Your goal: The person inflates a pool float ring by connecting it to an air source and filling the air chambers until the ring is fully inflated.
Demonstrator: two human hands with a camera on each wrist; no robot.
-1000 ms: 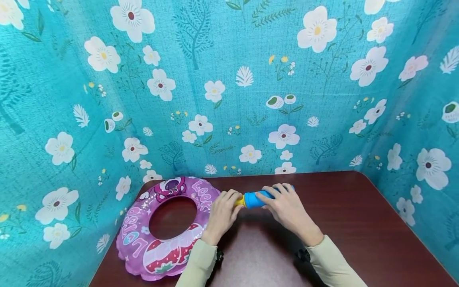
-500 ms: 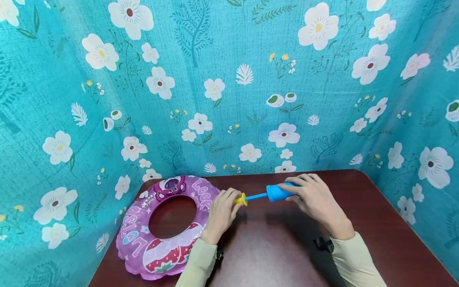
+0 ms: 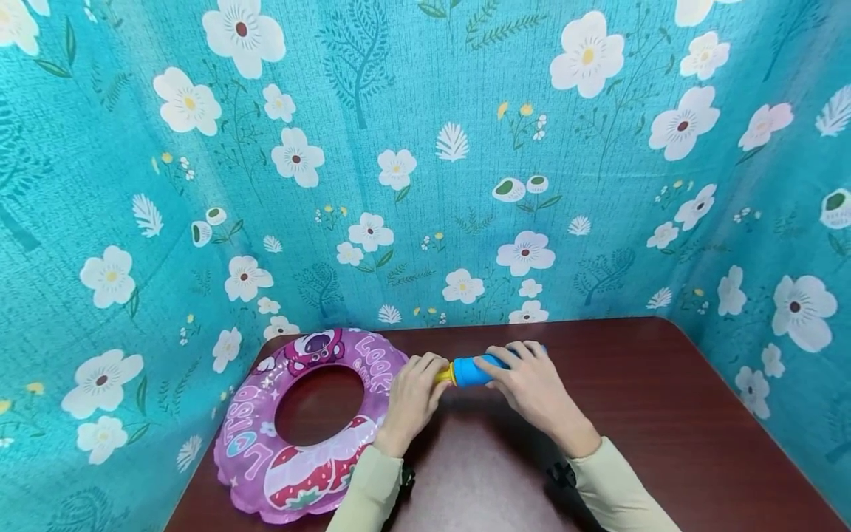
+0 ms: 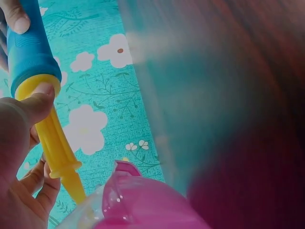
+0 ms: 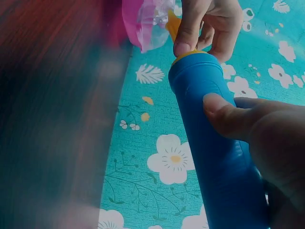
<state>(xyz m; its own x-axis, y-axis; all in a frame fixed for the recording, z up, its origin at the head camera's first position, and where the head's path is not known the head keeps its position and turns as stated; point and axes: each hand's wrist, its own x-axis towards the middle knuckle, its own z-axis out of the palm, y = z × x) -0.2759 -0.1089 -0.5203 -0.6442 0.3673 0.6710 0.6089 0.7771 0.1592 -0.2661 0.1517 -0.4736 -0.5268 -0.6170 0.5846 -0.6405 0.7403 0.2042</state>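
Note:
A hand pump has a blue barrel (image 3: 470, 371) and a yellow nozzle end (image 4: 55, 138). My left hand (image 3: 414, 395) grips the yellow part, its thumb up against the yellow collar. Around the blue barrel my right hand (image 3: 532, 380) is wrapped, thumb along its side. Barrel and yellow collar meet, with no blue rod showing between them. The purple-pink swim ring (image 3: 249, 421) lies on the left, beside my left hand. In the left wrist view the nozzle's narrow tip reaches the ring's pink and clear plastic (image 4: 143, 202); its very end is hard to make out.
Both hands are over a dark red-brown table (image 3: 638, 414). Behind it and at both sides hangs a turquoise flowered cloth (image 3: 425, 185). Dark wrist mounts (image 3: 561, 473) sit under the sleeves.
Half a second ago the barrel was pulled right, baring a blue rod. My right hand has since pushed it back left against the yellow collar. My left hand has stayed in place.

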